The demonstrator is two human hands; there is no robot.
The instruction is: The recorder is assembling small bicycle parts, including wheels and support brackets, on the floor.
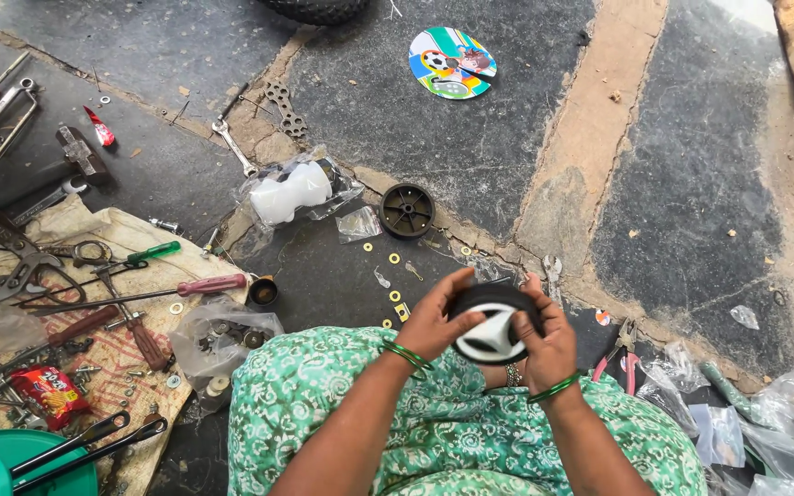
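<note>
Both hands hold a small black wheel with a white spoked hub (pixel 493 329) over my lap. My left hand (pixel 431 319) grips its left rim; my right hand (pixel 549 338) grips its right rim. Green bangles circle both wrists. A second black wheel (pixel 406 210) lies flat on the stone floor ahead. Several small yellow washers (pixel 394 259) are scattered on the floor between that wheel and my hands.
A cloth (pixel 103 358) on the left carries screwdrivers, pliers and loose hardware. A plastic bag with white parts (pixel 291 193) lies beyond. Spanners (pixel 234 147) and a colourful disc (pixel 452 62) lie farther out. Pink-handled pliers (pixel 625 354) and plastic bags (pixel 774 432) sit at the right.
</note>
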